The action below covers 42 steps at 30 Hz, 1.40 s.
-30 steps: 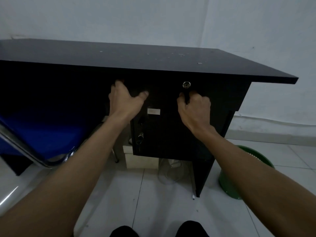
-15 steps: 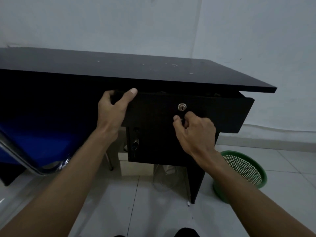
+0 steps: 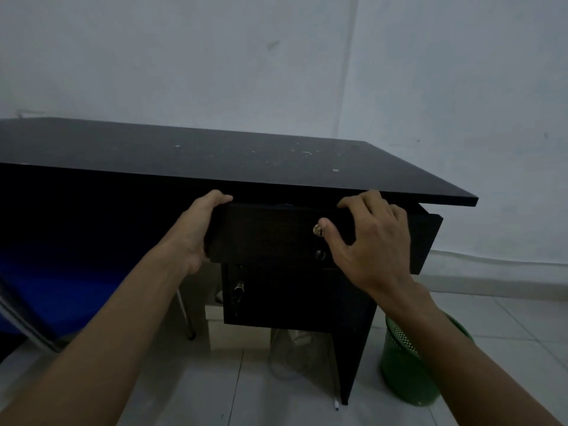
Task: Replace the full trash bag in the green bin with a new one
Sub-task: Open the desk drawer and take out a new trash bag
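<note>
— What carries everything here?

— A black surface [image 3: 215, 152] against the pale wall, its top bare but for small pale specks and one tiny white chip near the right front.

— And below it?

— A floor [image 3: 507, 321] of pale tiles. On it stand the surface's side panel, a green mesh bin [image 3: 405, 367] just right of that panel, a pale box [image 3: 236, 330] underneath, and a chair leg [image 3: 184, 315] to the left.
</note>
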Each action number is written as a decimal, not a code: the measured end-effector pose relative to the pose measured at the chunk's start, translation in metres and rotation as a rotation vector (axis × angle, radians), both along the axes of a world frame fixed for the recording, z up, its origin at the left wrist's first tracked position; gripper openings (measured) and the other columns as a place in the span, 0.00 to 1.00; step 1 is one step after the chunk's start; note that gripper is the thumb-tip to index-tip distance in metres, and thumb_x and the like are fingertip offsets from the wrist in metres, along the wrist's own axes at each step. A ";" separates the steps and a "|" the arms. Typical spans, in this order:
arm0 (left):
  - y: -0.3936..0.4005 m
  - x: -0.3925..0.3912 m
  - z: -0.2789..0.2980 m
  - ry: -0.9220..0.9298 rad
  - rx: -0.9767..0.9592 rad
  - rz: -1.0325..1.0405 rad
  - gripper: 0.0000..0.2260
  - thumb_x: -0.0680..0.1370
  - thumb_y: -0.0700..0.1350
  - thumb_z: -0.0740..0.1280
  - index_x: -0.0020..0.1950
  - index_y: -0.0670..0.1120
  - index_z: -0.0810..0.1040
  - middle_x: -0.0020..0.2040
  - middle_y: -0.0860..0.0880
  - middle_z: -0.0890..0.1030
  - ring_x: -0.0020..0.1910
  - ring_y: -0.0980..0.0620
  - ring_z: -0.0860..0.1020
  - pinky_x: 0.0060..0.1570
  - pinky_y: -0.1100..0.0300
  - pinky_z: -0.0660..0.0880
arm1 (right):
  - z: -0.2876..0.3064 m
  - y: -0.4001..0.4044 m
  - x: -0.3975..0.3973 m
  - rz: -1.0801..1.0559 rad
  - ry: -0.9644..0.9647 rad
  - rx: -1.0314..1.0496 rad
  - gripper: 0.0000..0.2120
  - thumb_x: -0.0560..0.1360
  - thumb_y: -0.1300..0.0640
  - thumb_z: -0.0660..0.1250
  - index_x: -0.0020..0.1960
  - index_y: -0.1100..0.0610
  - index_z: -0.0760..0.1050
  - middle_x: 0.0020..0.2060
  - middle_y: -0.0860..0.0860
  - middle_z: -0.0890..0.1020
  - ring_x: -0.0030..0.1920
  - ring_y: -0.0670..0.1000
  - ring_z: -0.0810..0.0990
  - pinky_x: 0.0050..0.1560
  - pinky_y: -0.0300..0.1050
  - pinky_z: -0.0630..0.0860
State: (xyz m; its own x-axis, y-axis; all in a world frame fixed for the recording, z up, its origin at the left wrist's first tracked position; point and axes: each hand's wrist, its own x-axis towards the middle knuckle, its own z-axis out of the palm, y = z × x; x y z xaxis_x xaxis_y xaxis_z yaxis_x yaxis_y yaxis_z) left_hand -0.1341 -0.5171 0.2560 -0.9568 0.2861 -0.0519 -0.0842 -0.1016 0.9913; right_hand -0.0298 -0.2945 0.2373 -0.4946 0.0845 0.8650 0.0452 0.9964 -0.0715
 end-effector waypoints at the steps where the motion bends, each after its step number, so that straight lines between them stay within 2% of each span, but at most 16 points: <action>1: 0.001 0.001 -0.001 0.016 -0.002 -0.001 0.10 0.74 0.56 0.65 0.48 0.51 0.78 0.45 0.47 0.81 0.48 0.46 0.80 0.48 0.50 0.75 | 0.000 0.002 0.000 0.018 -0.014 -0.011 0.18 0.75 0.40 0.63 0.53 0.55 0.76 0.47 0.51 0.76 0.46 0.50 0.75 0.52 0.48 0.70; 4: 0.003 0.008 -0.002 0.049 0.007 0.013 0.10 0.76 0.55 0.63 0.47 0.50 0.78 0.44 0.46 0.80 0.46 0.47 0.79 0.44 0.53 0.75 | 0.003 0.006 0.002 0.090 -0.018 -0.073 0.16 0.75 0.42 0.65 0.51 0.55 0.77 0.46 0.50 0.77 0.45 0.49 0.75 0.52 0.45 0.68; 7: -0.004 0.016 -0.006 0.064 -0.005 0.011 0.11 0.76 0.55 0.63 0.46 0.49 0.79 0.44 0.45 0.81 0.47 0.45 0.79 0.46 0.51 0.75 | 0.000 0.006 0.011 0.156 -0.017 -0.099 0.15 0.74 0.43 0.65 0.49 0.55 0.77 0.44 0.49 0.77 0.44 0.48 0.75 0.50 0.43 0.66; 12: -0.015 0.033 -0.018 0.121 -0.059 0.024 0.14 0.77 0.56 0.61 0.53 0.49 0.79 0.51 0.45 0.81 0.52 0.45 0.79 0.49 0.50 0.76 | -0.006 0.001 0.028 0.197 -0.023 -0.114 0.16 0.73 0.42 0.64 0.48 0.54 0.77 0.43 0.48 0.77 0.42 0.47 0.74 0.47 0.43 0.66; 16: -0.022 0.045 -0.026 0.131 -0.065 0.042 0.11 0.78 0.51 0.60 0.48 0.45 0.76 0.44 0.44 0.78 0.44 0.46 0.77 0.43 0.53 0.73 | -0.013 -0.010 0.050 0.178 -0.007 -0.064 0.15 0.72 0.41 0.66 0.45 0.53 0.76 0.40 0.46 0.76 0.37 0.46 0.72 0.40 0.43 0.67; 20: -0.022 0.051 -0.040 0.119 -0.005 0.113 0.08 0.79 0.49 0.60 0.50 0.46 0.75 0.48 0.44 0.76 0.45 0.47 0.76 0.42 0.54 0.73 | -0.020 -0.017 0.063 0.166 -0.043 -0.048 0.14 0.73 0.42 0.67 0.44 0.53 0.77 0.40 0.46 0.77 0.36 0.46 0.72 0.37 0.46 0.70; 24: -0.020 0.055 -0.039 0.117 0.024 0.138 0.06 0.79 0.50 0.61 0.50 0.50 0.75 0.48 0.45 0.77 0.47 0.47 0.77 0.46 0.53 0.73 | -0.003 -0.019 0.064 0.186 -0.109 -0.081 0.15 0.74 0.41 0.64 0.43 0.52 0.78 0.41 0.46 0.76 0.41 0.46 0.72 0.40 0.46 0.71; 26: -0.022 0.055 -0.039 0.128 -0.007 0.123 0.07 0.79 0.51 0.61 0.51 0.50 0.75 0.49 0.45 0.77 0.47 0.47 0.77 0.46 0.53 0.73 | 0.014 -0.019 0.059 0.146 -0.218 -0.049 0.15 0.75 0.42 0.61 0.48 0.50 0.79 0.46 0.46 0.78 0.45 0.47 0.74 0.46 0.47 0.72; 28: -0.024 0.054 -0.038 0.133 -0.052 0.126 0.08 0.79 0.51 0.61 0.52 0.48 0.75 0.50 0.44 0.77 0.47 0.47 0.77 0.46 0.52 0.73 | 0.032 -0.016 0.048 0.117 -0.414 -0.022 0.16 0.76 0.42 0.62 0.57 0.49 0.79 0.53 0.46 0.79 0.52 0.49 0.76 0.53 0.49 0.74; 30: -0.028 0.051 -0.041 0.228 -0.163 0.191 0.13 0.79 0.52 0.62 0.60 0.48 0.74 0.54 0.45 0.76 0.49 0.49 0.76 0.43 0.55 0.73 | 0.050 -0.011 0.037 0.131 -0.640 -0.060 0.22 0.74 0.40 0.65 0.65 0.48 0.74 0.60 0.47 0.76 0.58 0.50 0.75 0.59 0.49 0.73; 32: -0.034 0.053 -0.040 0.461 -0.348 0.297 0.22 0.77 0.55 0.65 0.68 0.50 0.68 0.60 0.51 0.73 0.55 0.53 0.74 0.44 0.61 0.72 | 0.064 -0.008 0.026 0.136 -0.852 -0.107 0.32 0.72 0.39 0.68 0.72 0.46 0.66 0.67 0.49 0.72 0.65 0.52 0.72 0.64 0.46 0.70; 34: -0.038 0.058 -0.034 0.731 -0.494 0.345 0.29 0.72 0.60 0.69 0.70 0.52 0.68 0.61 0.55 0.69 0.59 0.57 0.69 0.47 0.68 0.67 | 0.066 -0.005 0.010 0.134 -1.001 -0.138 0.40 0.71 0.40 0.71 0.77 0.46 0.57 0.73 0.50 0.66 0.70 0.53 0.67 0.68 0.45 0.64; 37: -0.037 0.066 -0.023 0.990 -0.626 0.222 0.34 0.64 0.68 0.64 0.66 0.53 0.70 0.58 0.58 0.68 0.59 0.60 0.65 0.49 0.72 0.63 | 0.057 -0.002 -0.014 0.042 -1.099 -0.070 0.48 0.69 0.44 0.73 0.78 0.42 0.47 0.75 0.54 0.63 0.71 0.58 0.66 0.71 0.52 0.65; 39: -0.034 0.068 -0.021 1.078 -0.681 0.168 0.35 0.63 0.69 0.63 0.65 0.52 0.72 0.58 0.59 0.68 0.61 0.60 0.65 0.51 0.73 0.62 | 0.054 -0.001 -0.024 -0.009 -1.125 -0.057 0.48 0.68 0.47 0.74 0.77 0.39 0.46 0.73 0.56 0.65 0.69 0.60 0.68 0.67 0.54 0.69; 42: -0.031 0.069 -0.024 1.138 -0.716 0.151 0.35 0.64 0.68 0.64 0.65 0.50 0.73 0.58 0.59 0.68 0.62 0.57 0.66 0.56 0.65 0.65 | 0.054 -0.002 -0.028 0.013 -1.103 -0.097 0.39 0.67 0.48 0.74 0.74 0.41 0.60 0.67 0.54 0.73 0.62 0.58 0.75 0.62 0.53 0.75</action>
State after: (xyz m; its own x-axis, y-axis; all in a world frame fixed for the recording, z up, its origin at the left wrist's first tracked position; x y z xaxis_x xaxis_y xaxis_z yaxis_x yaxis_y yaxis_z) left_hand -0.0651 -0.5486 0.2320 -0.5877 0.4197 0.6917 0.7783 0.5269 0.3416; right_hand -0.0573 -0.2961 0.2916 -0.9913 0.1172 -0.0603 0.1217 0.9897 -0.0758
